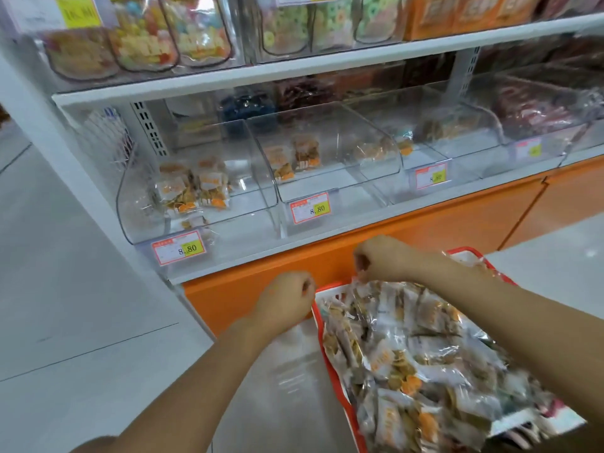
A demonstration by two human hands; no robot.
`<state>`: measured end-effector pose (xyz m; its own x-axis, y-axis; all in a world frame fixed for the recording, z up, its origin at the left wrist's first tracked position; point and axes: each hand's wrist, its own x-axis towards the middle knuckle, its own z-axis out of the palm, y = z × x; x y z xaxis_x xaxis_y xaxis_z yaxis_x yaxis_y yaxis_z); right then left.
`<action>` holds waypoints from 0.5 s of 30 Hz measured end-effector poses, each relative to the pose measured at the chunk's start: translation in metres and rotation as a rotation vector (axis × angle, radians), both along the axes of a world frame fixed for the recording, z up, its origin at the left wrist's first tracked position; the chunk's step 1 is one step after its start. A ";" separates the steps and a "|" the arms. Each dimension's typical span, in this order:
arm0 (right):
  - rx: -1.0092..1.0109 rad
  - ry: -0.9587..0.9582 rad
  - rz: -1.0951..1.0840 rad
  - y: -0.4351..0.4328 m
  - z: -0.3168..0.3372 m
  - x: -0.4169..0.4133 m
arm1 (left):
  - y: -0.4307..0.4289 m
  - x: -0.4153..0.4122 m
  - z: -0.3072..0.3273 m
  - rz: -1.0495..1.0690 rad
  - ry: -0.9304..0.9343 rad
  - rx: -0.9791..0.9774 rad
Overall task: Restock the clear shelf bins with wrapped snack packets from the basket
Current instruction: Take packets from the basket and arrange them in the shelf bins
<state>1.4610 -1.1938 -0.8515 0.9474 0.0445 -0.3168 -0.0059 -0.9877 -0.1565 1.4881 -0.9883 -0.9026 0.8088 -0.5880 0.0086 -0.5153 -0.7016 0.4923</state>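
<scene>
A red basket (pixel 469 250) stands on the pale floor (pixel 81 305) against the orange base (pixel 425 230) of the shelving, low and to the right. A large clear bag (pixel 425 354) stuffed with wrapped snack packets (pixel 382 358) lies in it and spills past its near edge. The bag's long axis runs from upper left, by the shelf base, down to lower right toward the wearer. Its narrow upper end points at the shelf.

Both hands are at that upper end. The right hand (pixel 382 259) hovers over the bag's top corner with its fingers curled tight, and seems to pinch the clear film there; its forearm crosses above the bag. The left hand (pixel 287 295) is just left of the basket's far corner, beside the bag rather than over it. It is balled into a loose fist, and whether it has any film between its fingers cannot be told. The two hands are near each other but apart.

Above them, on the lower shelf, the left bin (pixel 137 204) holds a small heap of similar packets (pixel 192 191). The middle bin (pixel 376 148) holds only a few (pixel 304 155). A price tag (pixel 179 247) reading 8.80 hangs below the left bin.
</scene>
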 end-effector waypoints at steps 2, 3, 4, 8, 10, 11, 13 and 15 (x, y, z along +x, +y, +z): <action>-0.033 0.126 -0.008 -0.010 -0.011 -0.014 | -0.009 -0.012 -0.022 -0.081 0.189 0.170; -0.014 0.195 -0.025 -0.013 -0.013 -0.021 | -0.013 -0.017 -0.030 -0.103 0.262 0.231; 0.005 0.241 -0.056 -0.017 -0.016 -0.026 | -0.015 -0.022 -0.038 -0.113 0.327 0.266; -0.090 0.222 -0.132 -0.024 -0.033 -0.037 | -0.023 -0.033 -0.047 -0.137 0.462 0.282; -0.187 0.217 -0.116 -0.025 -0.043 -0.039 | -0.024 -0.035 -0.045 -0.111 0.492 0.217; -0.226 0.228 -0.091 -0.025 -0.046 -0.040 | -0.024 -0.034 -0.044 -0.099 0.500 0.196; -0.246 0.201 -0.035 -0.025 -0.047 -0.043 | -0.025 -0.030 -0.043 -0.089 0.494 0.180; -0.172 0.152 -0.055 -0.028 -0.044 -0.046 | -0.028 -0.029 -0.040 -0.082 0.504 0.153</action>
<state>1.4153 -1.2217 -0.8959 0.8880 -0.0732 -0.4541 -0.0714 -0.9972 0.0210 1.4595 -1.0160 -0.9425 0.6421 -0.6135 -0.4597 -0.2975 -0.7521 0.5881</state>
